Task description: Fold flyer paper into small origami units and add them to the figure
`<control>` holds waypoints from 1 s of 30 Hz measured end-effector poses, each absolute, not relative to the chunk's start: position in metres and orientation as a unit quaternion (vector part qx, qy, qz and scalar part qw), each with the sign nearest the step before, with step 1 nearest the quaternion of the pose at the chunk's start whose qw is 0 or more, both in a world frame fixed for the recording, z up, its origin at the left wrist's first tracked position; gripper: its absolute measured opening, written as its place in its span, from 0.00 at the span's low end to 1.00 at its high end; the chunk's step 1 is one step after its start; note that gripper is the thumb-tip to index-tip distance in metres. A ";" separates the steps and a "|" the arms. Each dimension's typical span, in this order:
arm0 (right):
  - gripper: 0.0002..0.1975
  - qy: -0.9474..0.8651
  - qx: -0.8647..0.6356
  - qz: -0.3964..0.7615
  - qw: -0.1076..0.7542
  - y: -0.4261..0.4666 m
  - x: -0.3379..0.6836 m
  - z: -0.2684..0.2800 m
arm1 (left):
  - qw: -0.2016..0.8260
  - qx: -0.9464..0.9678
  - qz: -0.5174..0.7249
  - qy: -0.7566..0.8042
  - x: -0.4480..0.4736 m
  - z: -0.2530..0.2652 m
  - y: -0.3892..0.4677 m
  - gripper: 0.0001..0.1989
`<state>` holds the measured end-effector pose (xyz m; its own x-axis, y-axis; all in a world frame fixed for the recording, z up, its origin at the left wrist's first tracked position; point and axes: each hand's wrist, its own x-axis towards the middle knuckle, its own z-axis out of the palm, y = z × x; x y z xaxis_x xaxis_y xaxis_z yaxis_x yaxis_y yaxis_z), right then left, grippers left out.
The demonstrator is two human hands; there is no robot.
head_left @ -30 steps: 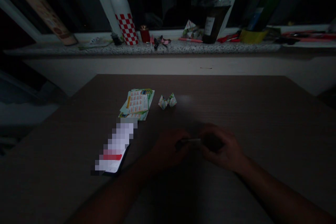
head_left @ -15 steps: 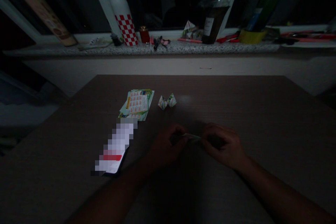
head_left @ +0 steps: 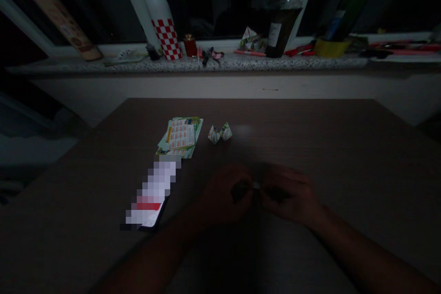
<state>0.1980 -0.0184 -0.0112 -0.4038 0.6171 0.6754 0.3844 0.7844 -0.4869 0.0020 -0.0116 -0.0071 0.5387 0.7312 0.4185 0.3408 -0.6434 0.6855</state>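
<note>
Close together over the table, my left hand [head_left: 229,193] and my right hand [head_left: 289,193] pinch a small piece of paper [head_left: 256,185] between them. Most of the paper is covered by my fingers, and the dim light blurs its shape. Beyond my hands stands a small folded paper piece with two pointed parts [head_left: 220,133], green and white. To its left lies a pile of printed paper cards [head_left: 181,135]. A phone [head_left: 151,202] with a lit, partly pixelated screen rests left of my left hand.
The brown table [head_left: 310,124] ends at a wall below a granite windowsill [head_left: 227,64]. On the sill stand a red-checked white bottle [head_left: 167,32], a dark labelled pot [head_left: 279,32], a green bottle [head_left: 354,0], a leaning tube [head_left: 62,20] and several red pens [head_left: 299,49].
My hands have come nearer each other, and less of the paper shows between them. The cards, the phone and the folded paper piece stay where they were.
</note>
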 end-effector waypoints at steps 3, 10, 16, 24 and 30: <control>0.05 -0.844 -0.286 0.115 0.438 -0.019 0.197 -0.012 | 0.252 0.853 0.339 0.305 0.002 -0.008 -0.011 0.06; 0.07 -0.862 -0.254 0.119 0.421 -0.020 0.196 -0.016 | 0.243 0.873 0.317 0.281 0.004 -0.007 -0.010 0.05; 0.06 -0.837 -0.274 0.163 0.445 -0.022 0.194 -0.007 | 0.304 0.854 0.317 0.279 -0.001 -0.004 -0.006 0.04; 0.05 -0.786 -0.355 0.237 0.447 -0.022 0.200 -0.007 | 0.390 0.805 0.306 0.326 -0.013 0.006 -0.002 0.02; 0.05 -0.715 -0.451 0.364 0.391 -0.020 0.201 -0.012 | 0.441 0.713 0.307 0.451 -0.009 0.004 -0.003 0.04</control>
